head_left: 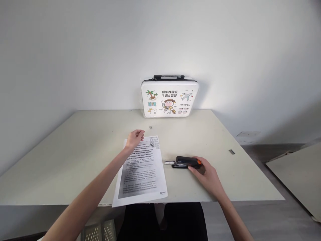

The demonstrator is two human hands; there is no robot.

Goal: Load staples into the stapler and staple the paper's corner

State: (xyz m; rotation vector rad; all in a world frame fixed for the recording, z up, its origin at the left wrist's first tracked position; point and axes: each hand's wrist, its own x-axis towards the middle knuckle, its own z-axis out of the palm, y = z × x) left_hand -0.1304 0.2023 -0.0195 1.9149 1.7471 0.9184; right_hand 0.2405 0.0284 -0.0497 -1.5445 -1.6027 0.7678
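My right hand (pixel 207 175) grips the rear end of a black stapler (pixel 187 162) with an orange part at its back. A light metal piece, perhaps its staple tray (pixel 169 162), sticks out of the front toward the left. My left hand (pixel 135 138) is closed, fingertips together, over the top edge of a printed sheet of paper (pixel 140 170). What it pinches, if anything, is too small to make out. A small dark staple strip (pixel 152 145) lies on the sheet's upper right corner. Another small strip (pixel 150 127) rests on the table just beyond the paper.
A white cartoon-printed case (pixel 170 100) with a black handle stands against the wall at the table's back. A further small dark strip (pixel 232 152) lies near the right edge of the table (pixel 75 150). The paper's bottom overhangs the front edge.
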